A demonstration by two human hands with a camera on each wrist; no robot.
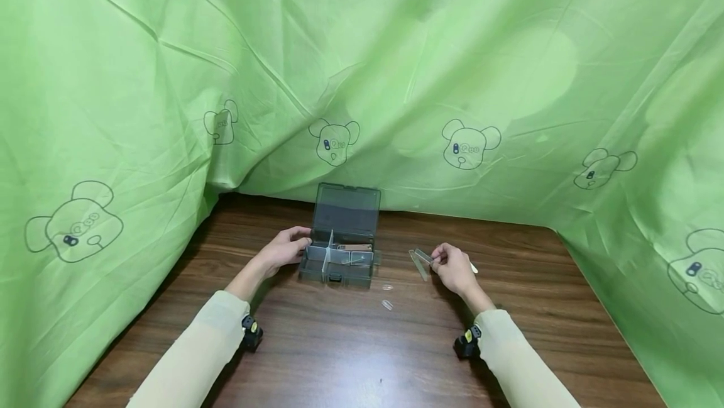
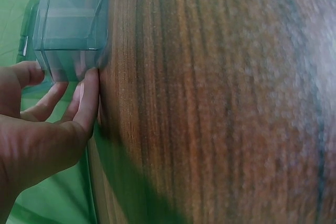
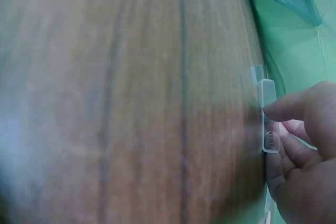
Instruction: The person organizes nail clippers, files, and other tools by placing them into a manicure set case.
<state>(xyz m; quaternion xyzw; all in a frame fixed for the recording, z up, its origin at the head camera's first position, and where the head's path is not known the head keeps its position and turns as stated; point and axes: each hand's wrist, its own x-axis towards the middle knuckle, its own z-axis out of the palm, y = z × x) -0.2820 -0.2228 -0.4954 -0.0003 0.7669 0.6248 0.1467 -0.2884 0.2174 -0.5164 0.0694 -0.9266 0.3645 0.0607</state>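
Note:
In the head view a translucent grey compartment box (image 1: 335, 278) stands on the table, its lid (image 1: 346, 207) raised at the back. My left hand (image 1: 287, 249) holds the box's left end; in the left wrist view the thumb is by the rim and the fingertips meet the end wall (image 2: 73, 61). Off to the right, my right hand (image 1: 455, 268) pinches a clear narrow plastic piece (image 3: 269, 93) between thumb and fingers. It has a pale edge and faint lettering. Beside that hand lies another clear strip (image 1: 418, 265). A brown and metallic object (image 1: 356, 248) sits in a back compartment.
Small clear oval pieces (image 1: 387, 305) lie on the dark wooden table (image 1: 317, 345) in front of the box. A white tip (image 1: 473, 268) shows beyond the right hand. Green printed cloth (image 1: 396, 144) hangs around the back and sides.

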